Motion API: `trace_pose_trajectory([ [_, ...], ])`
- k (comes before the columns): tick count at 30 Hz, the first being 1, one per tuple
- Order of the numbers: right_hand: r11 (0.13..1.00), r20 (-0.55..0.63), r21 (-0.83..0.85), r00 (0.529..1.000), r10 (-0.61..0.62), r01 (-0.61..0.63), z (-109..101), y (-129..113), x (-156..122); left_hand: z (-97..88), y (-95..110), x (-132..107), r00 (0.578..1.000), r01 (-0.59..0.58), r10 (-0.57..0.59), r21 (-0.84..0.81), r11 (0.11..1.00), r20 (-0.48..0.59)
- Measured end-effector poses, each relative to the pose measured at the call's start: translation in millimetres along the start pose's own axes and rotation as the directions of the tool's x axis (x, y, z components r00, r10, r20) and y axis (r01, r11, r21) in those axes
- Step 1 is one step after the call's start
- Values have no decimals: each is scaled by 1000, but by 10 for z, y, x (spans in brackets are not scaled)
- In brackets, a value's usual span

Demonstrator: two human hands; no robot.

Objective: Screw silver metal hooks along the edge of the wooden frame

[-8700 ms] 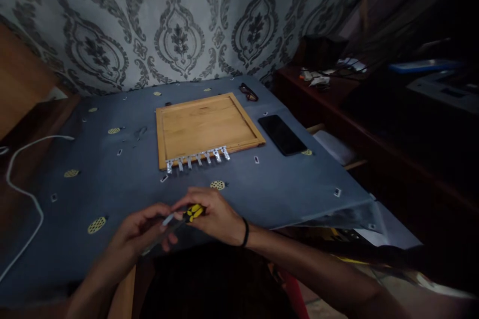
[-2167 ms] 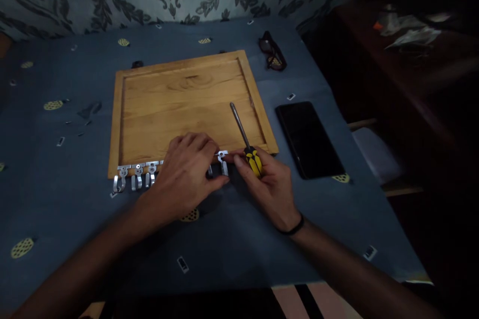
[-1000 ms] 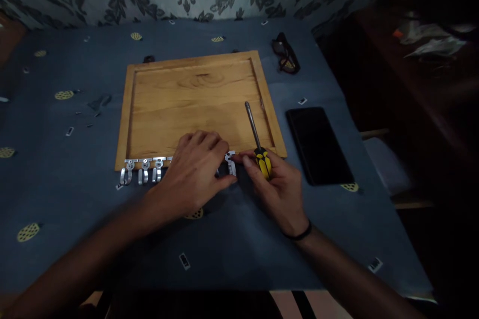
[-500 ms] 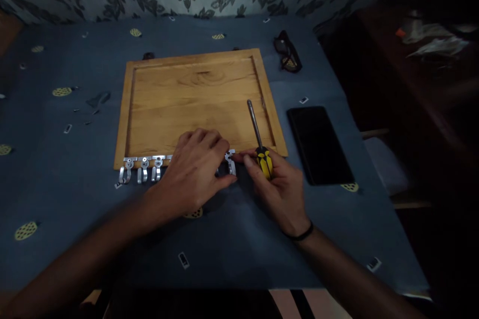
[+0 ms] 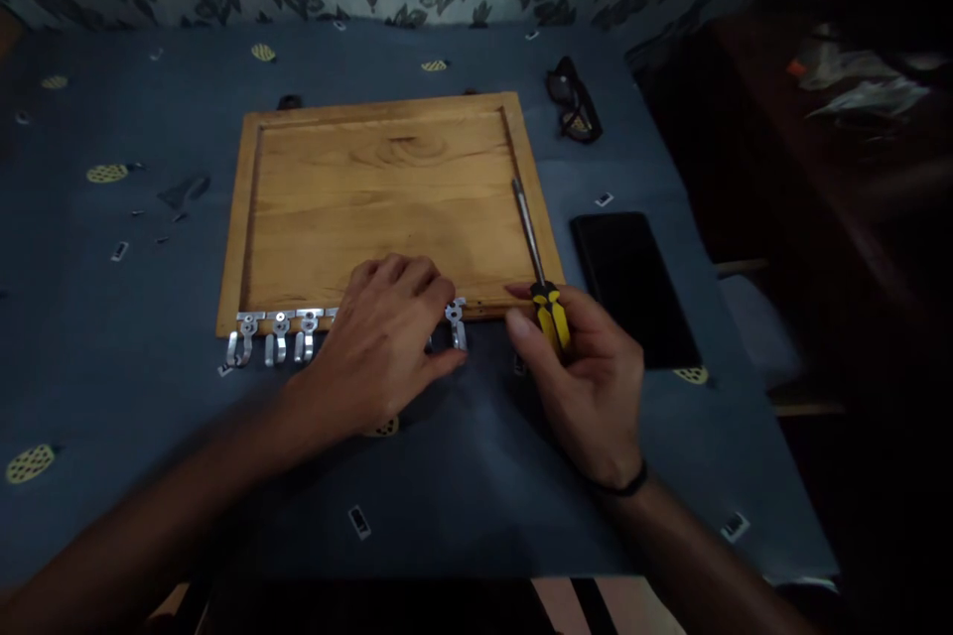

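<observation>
A wooden board [image 5: 372, 208] with a raised frame lies flat on the table. Along its near edge runs a metal hook rail [image 5: 311, 321] with several silvery hooks hanging over the side. My left hand [image 5: 391, 337] is closed over the rail's middle and right part, hiding some hooks; one hook shows just right of the thumb. In my right hand [image 5: 588, 377] is a screwdriver [image 5: 549, 313] with a yellow and black handle. Its shaft points up and away, over the board's right side. The right thumb and index fingertip are near the board's edge, apart from the rail.
A black phone or tablet [image 5: 636, 288] lies to the right, partly behind my right hand. Folded sunglasses [image 5: 572, 101] rest at the back right. Small screws [image 5: 162, 240] and a greyish scrap [image 5: 183, 191] are left of the board. The blue tablecloth [image 5: 462, 486] has yellow patches.
My right hand has moved right with the screwdriver, away from the hook rail's end. My left hand stays on the rail. The view has shifted slightly.
</observation>
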State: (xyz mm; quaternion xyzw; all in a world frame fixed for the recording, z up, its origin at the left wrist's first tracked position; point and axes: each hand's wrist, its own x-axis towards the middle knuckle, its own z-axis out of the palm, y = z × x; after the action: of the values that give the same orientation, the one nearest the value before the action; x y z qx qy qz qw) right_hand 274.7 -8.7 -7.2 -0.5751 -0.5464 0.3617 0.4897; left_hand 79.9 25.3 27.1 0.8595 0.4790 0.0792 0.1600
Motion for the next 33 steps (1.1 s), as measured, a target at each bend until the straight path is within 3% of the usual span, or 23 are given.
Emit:
trace_pose_trajectory([
  [7, 986, -91, 166, 996, 13, 3, -104, 2, -33, 11, -6, -1, 1000, -6, 5, -7, 1000, -17],
  [12, 976, -226, 136, 965, -136, 170, -131, -35, -80, 18, -19, -3, 1000, -18, 18, 0, 1000, -21],
  [18, 942, -296, 122, 917, -266, 312, -112, -95, -98, 28, -18, -6, 999, -16, 16, -11, 1000, -32],
  [26, 971, -383, 119, 912, -148, 208, -111, -170, -92, 19, -8, 1, 1000, -10, 10, -6, 1000, -22],
  [31, 973, -442, 36, 877, -189, 227, -157, -132, -91, 21, -6, -2, 1000, -10, 10, -1, 1000, -21],
  [33, 969, -398, 57, 895, -200, 241, -187, -97, -76, 16, -1, 0, 1000, -5, 5, 0, 1000, -23],
])
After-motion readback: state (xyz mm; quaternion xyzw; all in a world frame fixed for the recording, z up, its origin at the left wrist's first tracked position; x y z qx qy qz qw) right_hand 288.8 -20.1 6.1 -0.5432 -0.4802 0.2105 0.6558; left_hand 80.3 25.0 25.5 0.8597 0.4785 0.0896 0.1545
